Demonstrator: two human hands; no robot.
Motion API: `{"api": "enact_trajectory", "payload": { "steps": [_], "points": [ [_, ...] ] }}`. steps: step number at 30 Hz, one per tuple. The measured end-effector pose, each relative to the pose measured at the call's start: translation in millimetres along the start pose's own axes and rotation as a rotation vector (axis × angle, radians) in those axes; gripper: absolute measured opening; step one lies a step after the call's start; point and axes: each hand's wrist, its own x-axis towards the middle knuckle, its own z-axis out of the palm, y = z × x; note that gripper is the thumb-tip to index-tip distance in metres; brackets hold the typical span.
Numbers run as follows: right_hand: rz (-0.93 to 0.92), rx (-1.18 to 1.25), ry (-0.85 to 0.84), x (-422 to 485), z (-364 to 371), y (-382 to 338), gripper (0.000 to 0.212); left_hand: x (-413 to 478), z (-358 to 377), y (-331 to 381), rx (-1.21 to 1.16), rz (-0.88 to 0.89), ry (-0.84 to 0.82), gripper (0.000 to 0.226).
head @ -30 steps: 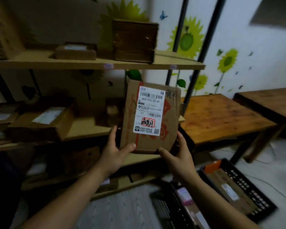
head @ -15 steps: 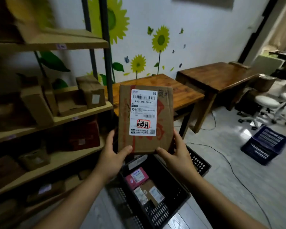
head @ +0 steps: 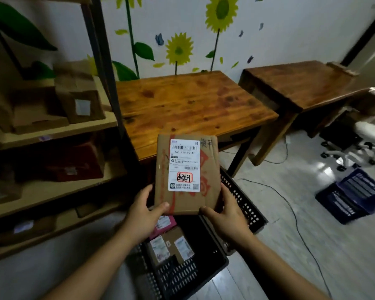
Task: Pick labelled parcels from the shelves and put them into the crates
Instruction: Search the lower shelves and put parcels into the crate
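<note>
A flat brown cardboard parcel (head: 208, 174) with a white shipping label and red print is held upright in front of me. My left hand (head: 142, 215) grips its lower left corner, thumb on the front. Its lower right corner sits in my right hand (head: 226, 217), also with the thumb on the front. Directly below the parcel is a black slotted crate (head: 208, 265) on the floor. Inside the crate lie a pink parcel (head: 164, 225) and a brown labelled parcel (head: 171, 247).
Wooden shelves (head: 52, 131) with several cardboard parcels stand at the left. Behind the parcel is a wooden table (head: 188, 105), with a second table (head: 307, 81) to its right. A blue crate (head: 353, 195), a white stool (head: 368, 137) and a cable lie on the floor at right.
The view has turned from the shelves to the right and downward. Both hands have brought the parcel lower, over the black crate. The grip is unchanged.
</note>
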Motion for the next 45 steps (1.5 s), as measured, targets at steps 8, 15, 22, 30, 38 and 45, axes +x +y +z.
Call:
{"api": "enact_trajectory", "payload": {
  "steps": [8,15,22,30,38,45],
  "points": [
    [-0.066,-0.066,-0.318,97,13,94,0.071,41,71,-66,-0.014,-0.094,0.145,0.076],
    [0.006,-0.225,-0.428,170,78,242,0.067,113,132,-207,0.039,-0.098,0.193,0.081],
    [-0.021,-0.276,-0.471,228,183,394,0.073,202,162,-384,0.12,-0.037,0.206,0.069],
    [-0.118,-0.316,-0.482,281,269,502,0.062,275,173,-506,0.327,-0.06,0.241,0.062],
    [-0.167,-0.288,-0.496,287,304,527,0.083,282,173,-517,0.77,-0.212,0.16,0.073],
    [-0.234,-0.362,-0.551,277,320,520,0.082,280,164,-506,1.483,-0.306,0.027,0.078]
  ]
}}
